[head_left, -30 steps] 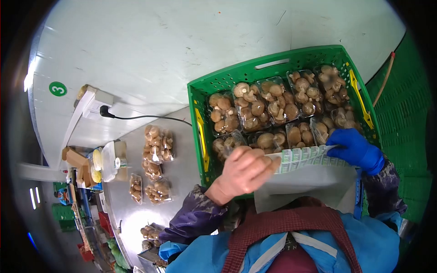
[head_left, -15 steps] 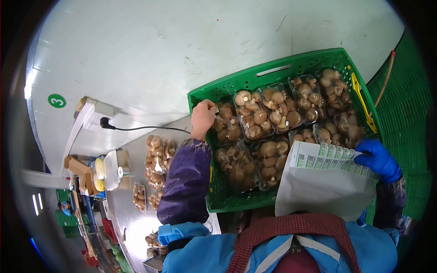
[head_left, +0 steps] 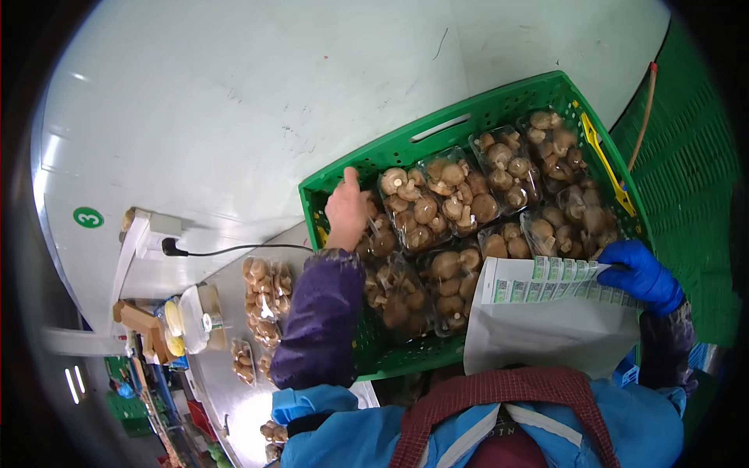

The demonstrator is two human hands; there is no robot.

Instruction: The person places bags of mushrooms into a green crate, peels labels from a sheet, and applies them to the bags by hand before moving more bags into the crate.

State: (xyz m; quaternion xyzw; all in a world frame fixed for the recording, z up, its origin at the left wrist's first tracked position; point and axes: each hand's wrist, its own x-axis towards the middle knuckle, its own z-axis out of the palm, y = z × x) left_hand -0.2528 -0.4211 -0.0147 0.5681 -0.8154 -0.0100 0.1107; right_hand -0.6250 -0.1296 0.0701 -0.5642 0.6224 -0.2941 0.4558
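- Handling: we judge the mushroom pack (head_left: pixel 376 240) under the left hand (head_left: pixel 347 207) to be light. Its clear film looks thin and slippery, and the mushrooms would bruise easily. The proper hold is at the tray's stiffer sides, not on top.
- Position: that pack sits in the far-left corner of the green crate (head_left: pixel 437 129), touching its neighbours.
- Left hand: bare, with the fingers bent down onto the film and the thumb raised by the crate's wall. The fingertips are hidden, so we cannot tell whether it pinches anything.
- Right hand (head_left: pixel 641 273): blue-gloved and closed on the right edge of the label sheet (head_left: pixel 546 327). The sheet appears to be limp paper, best held by an edge, and it lies over the crate's near side.
- Change: a second ago the left hand was at the sheet's row of labels. Half a second ago it had reached the corner pack, and it remains there. The glove has kept its pinch on the sheet throughout.
- Surroundings: loose mushroom packs (head_left: pixel 261 288) lie on the steel table (head_left: pixel 222 374), apart from the crate.
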